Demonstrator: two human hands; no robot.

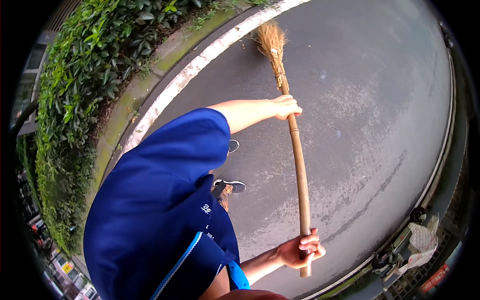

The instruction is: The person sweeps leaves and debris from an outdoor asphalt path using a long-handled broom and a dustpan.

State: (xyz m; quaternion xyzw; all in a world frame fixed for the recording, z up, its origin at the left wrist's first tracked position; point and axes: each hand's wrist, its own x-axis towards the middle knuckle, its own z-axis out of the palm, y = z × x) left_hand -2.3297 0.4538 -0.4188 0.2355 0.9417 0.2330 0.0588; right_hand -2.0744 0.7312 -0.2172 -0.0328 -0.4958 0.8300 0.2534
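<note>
Broom (pixel 296 150) held in both hands, long bamboo-type handle running from near right up toward far centre. Left hand (pixel 287 106) clamped around upper part of the handle, just below the bound neck of the head; fingers wrapped fully round, no gap visible. Right hand (pixel 301 248) clamped near the butt end, fingers curled over the handle, a short stub of handle sticking out below the fist. Both grips closed tight on the handle; hands well apart along it.

Straw bristles (pixel 270 40) at the far end, tip on or just above the asphalt road (pixel 370 125); contact unclear from this angle. Bristle head sits just beside the white painted line (pixel 200 62) that curves along the road's left edge. Left of the line: concrete kerb (pixel 131 100) with moss, then a dense green hedge (pixel 85 65).

Person wears a dark blue short-sleeved shirt (pixel 155 210); black-and-white sneakers (pixel 231 186) on the asphalt, near the line. Far right lower edge: parked scooter-like shape (pixel 412 240), too distorted to confirm.
</note>
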